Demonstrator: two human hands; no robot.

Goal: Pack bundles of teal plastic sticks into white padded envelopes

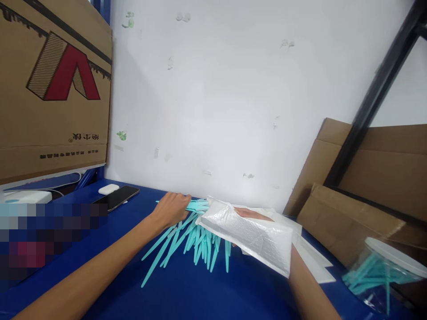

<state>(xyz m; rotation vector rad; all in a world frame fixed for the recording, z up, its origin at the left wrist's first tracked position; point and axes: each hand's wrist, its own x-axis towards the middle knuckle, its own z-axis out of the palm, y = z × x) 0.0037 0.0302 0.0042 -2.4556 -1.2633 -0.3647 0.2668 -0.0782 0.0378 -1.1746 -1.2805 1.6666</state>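
My left hand (171, 208) is closed on a bunch of thin turquoise plastic sticks (195, 240) that fan out over the blue table (187, 293). A white bubble-wrap mailer (253, 238) lies over my right hand (253, 214), which is mostly hidden under it. The mailer's open end faces the sticks. Whether the right fingers grip the mailer cannot be seen.
A clear plastic jar (383, 275) holding more turquoise sticks lies at the right edge. Flattened cardboard (360, 209) leans against the wall behind a black shelf post (373, 102). A phone (117, 196) and a white earbud case (108, 189) lie left. A large cardboard box (53, 84) stands upper left.
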